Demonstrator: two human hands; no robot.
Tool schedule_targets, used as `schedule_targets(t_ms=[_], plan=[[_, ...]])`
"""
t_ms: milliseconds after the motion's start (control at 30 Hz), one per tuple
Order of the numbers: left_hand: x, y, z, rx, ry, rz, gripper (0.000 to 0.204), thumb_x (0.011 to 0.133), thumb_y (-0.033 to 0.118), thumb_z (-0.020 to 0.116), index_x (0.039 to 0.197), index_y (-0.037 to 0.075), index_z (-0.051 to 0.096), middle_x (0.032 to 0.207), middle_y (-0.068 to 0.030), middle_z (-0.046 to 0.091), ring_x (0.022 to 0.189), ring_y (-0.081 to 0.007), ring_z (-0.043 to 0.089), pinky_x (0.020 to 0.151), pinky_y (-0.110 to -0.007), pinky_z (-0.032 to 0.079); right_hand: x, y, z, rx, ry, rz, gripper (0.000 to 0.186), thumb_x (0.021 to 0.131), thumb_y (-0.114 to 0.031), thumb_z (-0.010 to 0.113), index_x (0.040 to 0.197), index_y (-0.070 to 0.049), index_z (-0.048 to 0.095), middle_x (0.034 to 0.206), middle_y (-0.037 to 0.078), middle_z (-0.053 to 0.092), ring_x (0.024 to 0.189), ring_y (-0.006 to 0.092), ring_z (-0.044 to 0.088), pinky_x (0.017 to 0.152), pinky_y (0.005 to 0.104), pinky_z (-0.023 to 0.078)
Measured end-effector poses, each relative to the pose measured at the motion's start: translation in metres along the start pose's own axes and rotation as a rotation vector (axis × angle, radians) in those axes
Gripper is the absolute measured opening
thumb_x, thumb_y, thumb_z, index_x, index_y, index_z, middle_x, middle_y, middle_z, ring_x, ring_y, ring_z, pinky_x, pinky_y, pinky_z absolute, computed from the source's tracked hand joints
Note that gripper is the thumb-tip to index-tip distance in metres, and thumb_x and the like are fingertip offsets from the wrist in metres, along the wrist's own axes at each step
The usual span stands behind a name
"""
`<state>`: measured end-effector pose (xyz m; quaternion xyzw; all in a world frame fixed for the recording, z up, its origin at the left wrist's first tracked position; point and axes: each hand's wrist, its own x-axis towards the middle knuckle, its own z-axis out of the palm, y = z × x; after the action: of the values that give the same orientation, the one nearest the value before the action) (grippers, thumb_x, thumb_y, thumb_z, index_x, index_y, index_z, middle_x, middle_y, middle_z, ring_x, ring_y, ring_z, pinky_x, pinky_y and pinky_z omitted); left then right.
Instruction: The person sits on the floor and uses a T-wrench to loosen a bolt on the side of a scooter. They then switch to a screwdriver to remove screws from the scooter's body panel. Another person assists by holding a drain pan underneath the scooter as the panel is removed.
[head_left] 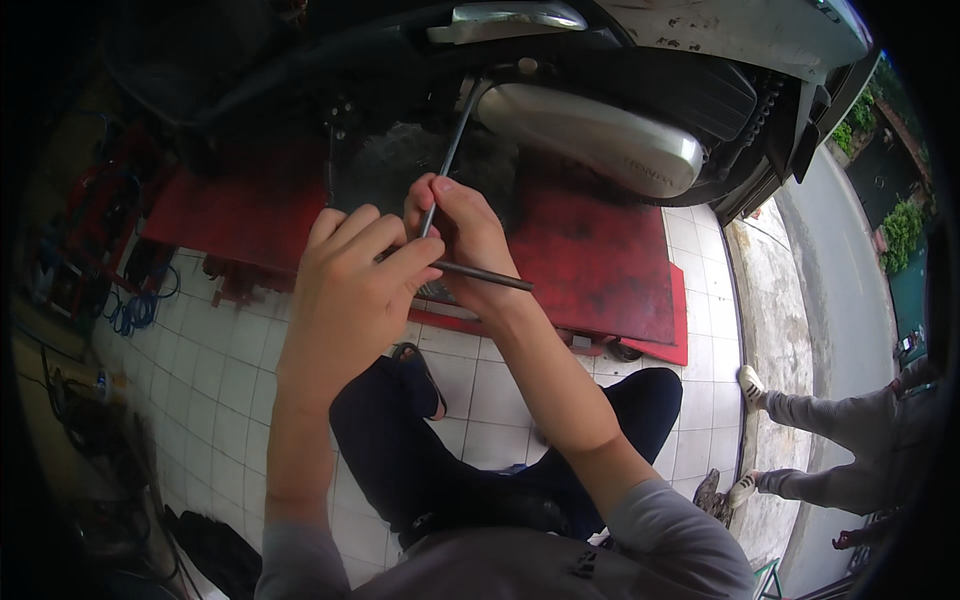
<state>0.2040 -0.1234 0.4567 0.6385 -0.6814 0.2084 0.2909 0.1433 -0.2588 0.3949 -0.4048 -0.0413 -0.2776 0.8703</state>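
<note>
Okay, closest up is a grey T-shirt (490,560) with a small dark print (585,565) on it, too small to make out, plus dark trousers (400,440) with the knees spread wide. Just past those, both bare hands are on a metal T-handle tool (453,150), held up in front of the chest. The left hand (360,260) has its fingers curled in around the crossbar (490,276), back of the hand up, and the right hand (472,225) has thumb and fingers closed in a pinch on the shaft, with the crossbar's free end poking out over that wrist. Floor's white square tile (210,375), kinda grubby, with a sandalled foot (430,385) on it and a blue hose (135,312) coiled off to the left. Beyond the hands sits a low red bench (600,255), scuffed and stained dark, with a motorbike (690,90) over it. Its silver side cover (580,125) has raised lettering near the rounded end. The tool's far tip reaches the cover's front end, though I can't tell if it's touching anything. Out right, someone in grey trousers (830,420) and white shoes (750,388) is by a grey road (850,260), with green shrubs (903,228) across it.
</note>
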Motion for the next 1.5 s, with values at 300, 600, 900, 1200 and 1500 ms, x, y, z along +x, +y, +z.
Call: schedule_targets(t_ms=[300,600,900,1200,1500], plan=[[0.014,-0.004,-0.017,0.074,-0.045,0.065,0.019,0.073,0.010,0.072,0.092,0.009,0.070,0.069,-0.0013,0.049,0.072,-0.0202,0.048,0.071,-0.035,0.035,0.011,0.002,0.005,0.146,-0.056,-0.040,0.029,0.102,-0.027,0.041,0.084,-0.008,0.053,0.075,0.002,0.053,0.062,0.0041,0.045,0.049,0.0175,0.034],[0.008,-0.022,0.008,0.193,0.077,0.190,0.013,0.079,0.027,0.066,0.082,0.014,0.066,0.067,0.0003,0.045,0.063,-0.0187,0.045,0.058,-0.034,0.031,0.018,-0.003,0.002,0.115,-0.008,0.018,0.031,0.101,-0.031,0.045,0.084,-0.007,0.054,0.062,-0.002,0.045,0.050,0.0047,0.036,0.045,0.0194,0.027],[0.007,-0.025,0.040,0.388,0.318,0.351,0.008,0.076,0.027,0.065,0.072,0.021,0.064,0.058,0.0032,0.035,0.050,-0.0144,0.037,0.049,-0.030,0.022,0.053,-0.002,0.008,0.541,0.035,-0.081,0.043,0.102,-0.040,0.040,0.067,-0.015,0.039,0.048,-0.002,0.031,0.042,0.0106,0.023,0.043,0.0272,0.019],[0.013,-0.025,0.046,0.395,0.417,0.356,0.006,0.076,0.025,0.064,0.071,0.024,0.063,0.058,0.0036,0.035,0.050,-0.0143,0.037,0.047,-0.029,0.021,0.048,-0.011,0.019,0.669,0.181,-0.059,0.043,0.102,-0.034,0.042,0.063,-0.017,0.035,0.047,-0.002,0.029,0.038,0.0105,0.023,0.040,0.0266,0.019],[0.013,-0.023,0.049,0.398,0.461,0.336,0.011,0.081,0.025,0.064,0.070,0.025,0.064,0.058,0.0037,0.036,0.050,-0.0149,0.037,0.046,-0.029,0.022,0.046,-0.016,0.022,0.644,0.224,-0.053,0.045,0.102,-0.032,0.042,0.061,-0.016,0.033,0.047,-0.002,0.027,0.038,0.0103,0.020,0.039,0.0262,0.018]])
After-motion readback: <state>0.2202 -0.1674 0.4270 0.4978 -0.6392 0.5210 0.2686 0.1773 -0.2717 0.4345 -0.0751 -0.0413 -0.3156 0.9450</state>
